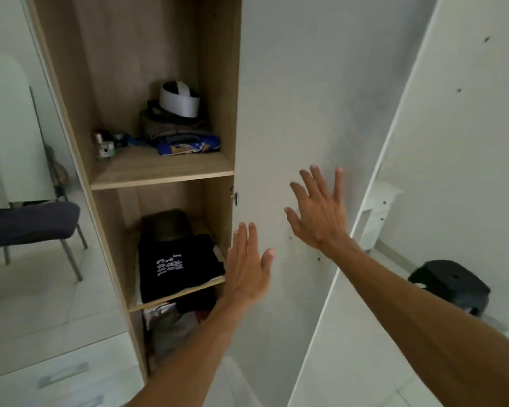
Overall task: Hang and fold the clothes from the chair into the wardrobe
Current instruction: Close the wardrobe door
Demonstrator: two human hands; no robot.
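I hold nothing. My left hand and right hand are flat, with fingers straight and spread toward twelve o'clock, at the white wardrobe door. Whether the palms press it I cannot tell. The door's long axis runs twelve to six, and its hinge edge lies at nine o'clock of my left hand, the nearer one. Past that edge, also at nine, the folded black shirt lies on the middle shelf, its long axis running front to back. The chair stands farther off at nine.

White print on the folded black shirt, illegible.
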